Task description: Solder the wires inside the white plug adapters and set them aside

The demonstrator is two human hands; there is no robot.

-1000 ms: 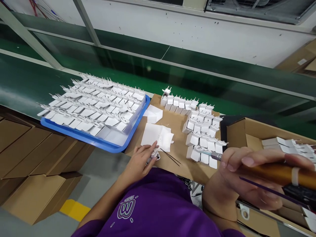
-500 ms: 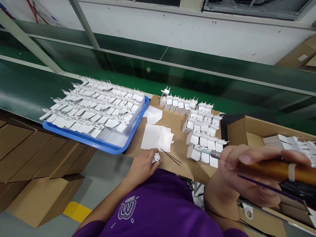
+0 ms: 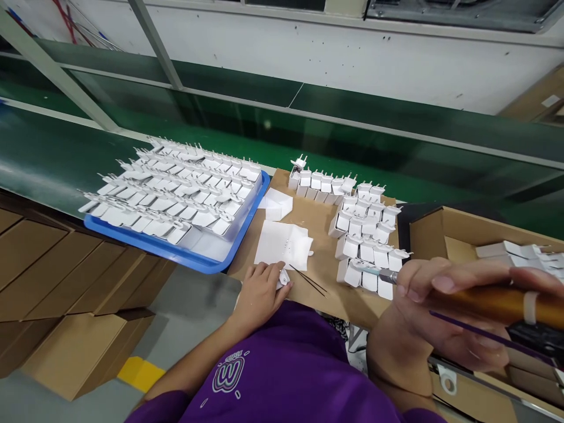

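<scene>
My left hand [image 3: 259,292] rests at the near edge of the brown cardboard sheet [image 3: 315,216], its fingers closed around a small white plastic charger part [image 3: 283,278] with a little hole in its end. My right hand [image 3: 449,305] grips a screwdriver with an orange-gold barrel [image 3: 484,301], a metal collar and a pale shaft. Its tip points left, over the front row of white plug chargers [image 3: 368,252]; contact I cannot tell. Beside my left hand lie thin black tweezers [image 3: 308,280] and a white paper [image 3: 275,241] with tiny dark specks.
On the left, a blue tray [image 3: 229,255] holds many white plug chargers [image 3: 176,188] in rows. An open cardboard box [image 3: 445,220] with more white parts stands right. A green conveyor [image 3: 247,147] runs behind; stacked cartons [image 3: 66,276] stand at lower left.
The view has shifted slightly, moving everything a little rightward. My left fingers have edged forward over the white charger part. My right hand keeps the screwdriver in nearly the same position.
</scene>
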